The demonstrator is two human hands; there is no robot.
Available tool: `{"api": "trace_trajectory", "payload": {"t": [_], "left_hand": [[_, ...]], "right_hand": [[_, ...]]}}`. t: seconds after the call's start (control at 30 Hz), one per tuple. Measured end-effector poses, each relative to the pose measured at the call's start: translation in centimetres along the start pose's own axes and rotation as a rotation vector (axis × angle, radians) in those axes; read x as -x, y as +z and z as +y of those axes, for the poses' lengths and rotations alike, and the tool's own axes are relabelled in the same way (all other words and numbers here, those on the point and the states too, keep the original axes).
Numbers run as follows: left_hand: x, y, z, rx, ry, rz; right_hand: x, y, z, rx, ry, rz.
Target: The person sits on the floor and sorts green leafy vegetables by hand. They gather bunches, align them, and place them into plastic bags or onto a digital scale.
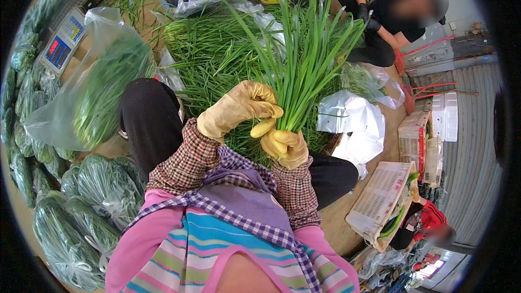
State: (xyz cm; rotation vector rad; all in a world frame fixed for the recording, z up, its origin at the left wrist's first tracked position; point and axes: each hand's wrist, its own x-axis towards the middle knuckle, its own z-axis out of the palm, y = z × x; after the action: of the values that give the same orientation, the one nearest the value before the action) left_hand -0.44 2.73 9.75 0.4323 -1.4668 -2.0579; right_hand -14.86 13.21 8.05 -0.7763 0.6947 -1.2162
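My right hand (pixel 288 147), in a yellowed rubber glove, grips a bunch of garlic chives (pixel 301 73) near the stem base. The long flat leaves fan upward, away from me. Beside the stems is my left hand (pixel 240 108) in a matching glove, its fingers curled against the bunch's left side. Whether it pinches any stalks is hidden. Under and beyond both hands spreads a large heap of loose chives (pixel 220 53). A clear plastic bag (pixel 97 20) to my left holds more chives (pixel 110 85), lying beside my knee.
A digital scale (pixel 63 44) stands at left, near several tied bags of greens (pixel 65 236). White plastic sheeting (pixel 354 122) lies right of the heap. Beyond are plastic crates (pixel 376 195) and red brooms (pixel 409 93). One person (pixel 390 20) sits across the heap; another (pixel 427 219) is at right.
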Motion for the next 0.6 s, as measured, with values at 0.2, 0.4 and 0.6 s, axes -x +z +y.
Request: {"api": "trace_trajectory", "payload": {"t": [0.2, 0.4, 0.6], "left_hand": [[-0.2, -0.4, -0.8, 0.213, -0.003, -0.06], [-0.4, 0.3, -0.5, 0.154, 0.016, -0.01], [-0.7, 1.1, -1.1, 0.037, 0.262, 0.056]], "right_hand": [[-0.5, -0.3, -0.5, -0.004, -0.021, -0.045], [-0.3, -0.5, -0.6, 0.039, -0.038, 0.093], [-0.2, -0.5, -0.4, 0.129, -0.065, 0.187]]}}
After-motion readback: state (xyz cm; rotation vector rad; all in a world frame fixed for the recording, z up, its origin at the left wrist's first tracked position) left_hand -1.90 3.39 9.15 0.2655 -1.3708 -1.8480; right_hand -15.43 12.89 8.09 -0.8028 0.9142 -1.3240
